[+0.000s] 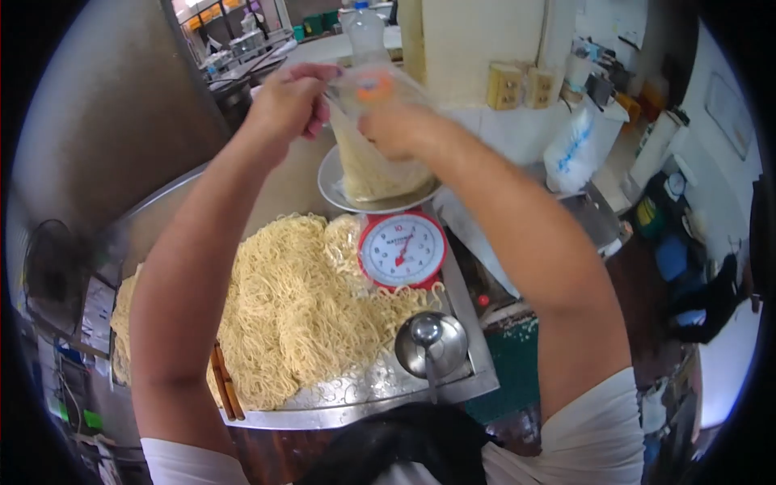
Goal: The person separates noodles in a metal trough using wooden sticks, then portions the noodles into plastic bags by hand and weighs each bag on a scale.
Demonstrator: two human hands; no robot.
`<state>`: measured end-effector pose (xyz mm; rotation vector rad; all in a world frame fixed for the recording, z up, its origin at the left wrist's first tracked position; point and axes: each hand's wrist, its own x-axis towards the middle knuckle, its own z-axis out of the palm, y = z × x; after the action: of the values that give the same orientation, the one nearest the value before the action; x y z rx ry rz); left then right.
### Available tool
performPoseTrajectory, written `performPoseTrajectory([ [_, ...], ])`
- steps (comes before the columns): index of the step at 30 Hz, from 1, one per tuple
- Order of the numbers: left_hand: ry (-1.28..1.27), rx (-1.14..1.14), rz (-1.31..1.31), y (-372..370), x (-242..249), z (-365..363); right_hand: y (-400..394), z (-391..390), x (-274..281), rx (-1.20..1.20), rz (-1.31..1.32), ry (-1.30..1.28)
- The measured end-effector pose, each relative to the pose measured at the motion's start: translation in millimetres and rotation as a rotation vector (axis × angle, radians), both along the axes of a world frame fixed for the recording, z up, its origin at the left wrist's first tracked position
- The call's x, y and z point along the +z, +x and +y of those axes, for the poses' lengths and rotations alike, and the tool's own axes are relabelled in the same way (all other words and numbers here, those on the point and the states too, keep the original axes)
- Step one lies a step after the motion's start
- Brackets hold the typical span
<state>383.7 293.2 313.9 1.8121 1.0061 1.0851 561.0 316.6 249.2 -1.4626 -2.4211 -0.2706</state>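
Note:
My left hand [289, 107] pinches the upper left edge of a clear plastic bag [349, 137]. At the bag's upper right side my right hand [400, 129] is closed on the plastic, its fingertips partly hidden. Pale noodles fill the lower part of the bag, which rests in the round metal pan [330, 184] of a weighing scale. Below the pan is the scale's red-rimmed dial [402, 249]. A large heap of loose yellow noodles [283, 315] spreads over the metal tray in front of me.
A metal bowl with a ladle in it [431, 343] sits at the tray's [481, 368] right corner. Wooden chopsticks [226, 384] lie at the front edge. Behind the scale stands a clear bottle [366, 36]. A white tied bag [572, 149] is at the right.

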Motion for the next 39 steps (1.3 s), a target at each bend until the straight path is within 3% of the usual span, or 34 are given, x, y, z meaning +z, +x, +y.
performPoseTrajectory([
  [1,-0.001,0.013,0.026,-3.7,-1.0,0.8,-3.9,-6.9,-1.6,-0.059,-0.105,-0.061],
  [3,0.35,0.138,0.43,-16.3,-5.4,7.6,-4.6,-9.9,-3.2,-0.096,0.016,-0.078],
  [5,0.759,0.374,1.006,-29.3,-11.0,5.4,0.9,-9.0,1.1,-0.075,0.118,-0.056],
  [9,1.34,0.455,0.891,-22.2,-26.5,-7.2,3.7,-20.3,26.5,-0.013,0.292,0.064],
  [12,1.135,0.089,0.59,3.7,-12.5,-29.1,8.4,-19.1,34.8,0.041,0.433,0.218],
  [15,0.798,0.229,0.215,34.6,-22.2,-8.3,8.5,-22.3,52.3,0.043,0.613,0.344],
  [18,0.593,0.051,0.123,48.7,-37.8,24.0,5.8,-36.9,84.3,0.062,0.809,0.421],
  [19,0.494,0.103,0.281,50.3,-35.7,20.3,6.2,-39.8,91.6,0.077,0.875,0.442],
  [22,0.183,-0.005,0.029,60.2,-44.9,50.9,11.7,-34.3,99.2,0.149,0.933,0.354],
  [25,0.037,-0.044,-0.388,62.6,-30.4,46.5,20.0,-39.2,98.4,0.014,0.853,0.065],
  [28,0.034,0.076,-0.621,57.1,-2.6,45.2,26.9,-30.9,72.6,0.091,0.827,0.068],
  [29,0.164,0.12,-0.623,57.3,8.7,42.9,26.7,-30.8,67.6,0.065,0.757,0.146],
  [32,0.053,0.084,-0.62,47.8,50.6,30.1,10.4,-33.2,68.8,0.032,0.822,0.07],
  [35,-0.042,0.057,-0.697,48.3,82.1,18.6,-11.1,-48.7,78.7,0.029,0.982,-0.292],
  [39,-0.06,0.052,-0.691,34.3,107.6,1.9,-15.1,-17.9,37.4,0.014,0.564,-0.139],
])
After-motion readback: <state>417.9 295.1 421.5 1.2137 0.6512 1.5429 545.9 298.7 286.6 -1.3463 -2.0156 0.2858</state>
